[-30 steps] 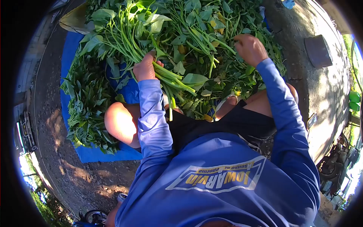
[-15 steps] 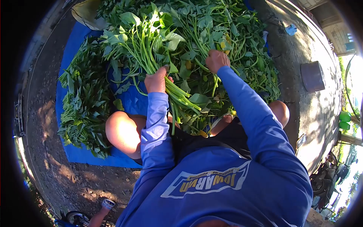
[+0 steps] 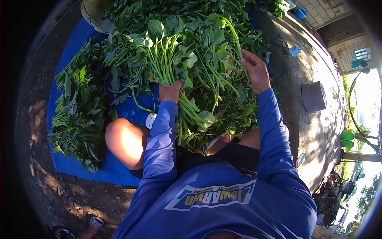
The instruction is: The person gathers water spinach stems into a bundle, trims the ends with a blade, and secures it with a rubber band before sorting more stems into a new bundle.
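Stems (image 3: 164, 67) inside curled left fingers (image 3: 178, 84), single stalk (image 3: 235, 36) between pinched right fingers (image 3: 251, 56)

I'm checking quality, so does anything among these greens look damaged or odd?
Yes: a few yellowed leaves show among the greens, left of the right hand in the picture. Their colour stands out against the green around them; they may be ageing.
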Action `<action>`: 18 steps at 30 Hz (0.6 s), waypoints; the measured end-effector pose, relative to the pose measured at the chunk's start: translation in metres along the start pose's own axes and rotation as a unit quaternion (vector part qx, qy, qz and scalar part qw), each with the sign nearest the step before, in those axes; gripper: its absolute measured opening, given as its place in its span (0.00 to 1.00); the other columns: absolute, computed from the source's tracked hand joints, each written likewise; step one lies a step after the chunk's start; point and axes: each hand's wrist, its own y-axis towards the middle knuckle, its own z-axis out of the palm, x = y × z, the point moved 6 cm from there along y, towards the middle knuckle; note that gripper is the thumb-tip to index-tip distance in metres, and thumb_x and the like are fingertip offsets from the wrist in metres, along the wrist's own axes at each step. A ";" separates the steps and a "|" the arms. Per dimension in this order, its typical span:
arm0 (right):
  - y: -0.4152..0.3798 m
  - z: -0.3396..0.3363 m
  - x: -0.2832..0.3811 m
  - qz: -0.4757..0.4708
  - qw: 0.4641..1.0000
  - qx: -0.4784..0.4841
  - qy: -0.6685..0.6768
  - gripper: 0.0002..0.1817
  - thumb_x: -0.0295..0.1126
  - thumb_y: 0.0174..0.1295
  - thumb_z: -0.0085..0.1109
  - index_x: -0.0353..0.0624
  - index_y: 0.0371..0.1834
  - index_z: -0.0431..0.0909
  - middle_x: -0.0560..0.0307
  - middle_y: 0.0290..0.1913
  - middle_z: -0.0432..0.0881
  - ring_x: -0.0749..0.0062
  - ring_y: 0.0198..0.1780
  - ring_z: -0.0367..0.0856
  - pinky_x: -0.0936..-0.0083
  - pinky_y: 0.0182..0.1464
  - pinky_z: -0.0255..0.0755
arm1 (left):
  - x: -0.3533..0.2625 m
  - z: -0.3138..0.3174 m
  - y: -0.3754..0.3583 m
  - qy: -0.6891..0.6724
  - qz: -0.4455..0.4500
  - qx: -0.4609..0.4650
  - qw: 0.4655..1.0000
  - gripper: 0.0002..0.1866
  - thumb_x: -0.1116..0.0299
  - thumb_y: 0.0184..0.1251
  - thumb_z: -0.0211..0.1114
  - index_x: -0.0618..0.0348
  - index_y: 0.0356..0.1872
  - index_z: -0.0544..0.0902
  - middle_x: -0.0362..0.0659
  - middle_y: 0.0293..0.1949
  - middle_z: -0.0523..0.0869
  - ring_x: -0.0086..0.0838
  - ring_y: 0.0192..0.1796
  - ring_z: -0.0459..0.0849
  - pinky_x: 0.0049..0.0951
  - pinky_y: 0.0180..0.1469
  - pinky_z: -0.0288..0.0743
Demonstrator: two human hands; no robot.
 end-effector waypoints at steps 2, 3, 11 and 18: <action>-0.016 0.003 0.014 -0.042 0.996 -0.032 -0.068 0.22 0.28 0.71 0.66 0.44 0.68 0.84 0.63 0.50 0.84 0.78 0.50 0.81 0.74 0.56 0.76 | 0.011 0.003 0.007 -0.005 -0.004 -0.019 1.000 0.12 0.68 0.57 0.78 0.69 0.31 0.86 0.46 0.24 0.87 0.33 0.17 0.83 0.34 0.24 0.80; -0.026 0.005 0.021 -0.062 0.992 -0.048 -0.101 0.21 0.28 0.71 0.66 0.45 0.67 0.85 0.64 0.48 0.84 0.78 0.49 0.81 0.73 0.54 0.77 | 0.014 0.003 0.006 -0.005 -0.007 -0.029 1.000 0.12 0.69 0.56 0.78 0.69 0.32 0.86 0.46 0.24 0.87 0.32 0.17 0.83 0.34 0.23 0.81; -0.103 0.112 0.024 -0.186 0.951 -0.013 -0.248 0.20 0.24 0.68 0.63 0.43 0.64 0.86 0.49 0.44 0.83 0.57 0.45 0.84 0.67 0.51 0.78 | 0.040 0.013 0.011 0.024 -0.050 -0.046 0.997 0.18 0.71 0.58 0.78 0.70 0.48 0.88 0.48 0.39 0.91 0.31 0.29 0.88 0.33 0.26 0.85; -0.124 0.149 -0.053 -0.011 0.969 0.063 -0.239 0.21 0.28 0.69 0.62 0.41 0.64 0.85 0.41 0.49 0.86 0.47 0.52 0.86 0.59 0.57 0.78 | 0.087 0.005 0.033 -0.110 -0.030 0.046 0.992 0.25 0.55 0.64 0.80 0.67 0.52 0.89 0.46 0.48 0.92 0.29 0.44 0.88 0.35 0.49 0.82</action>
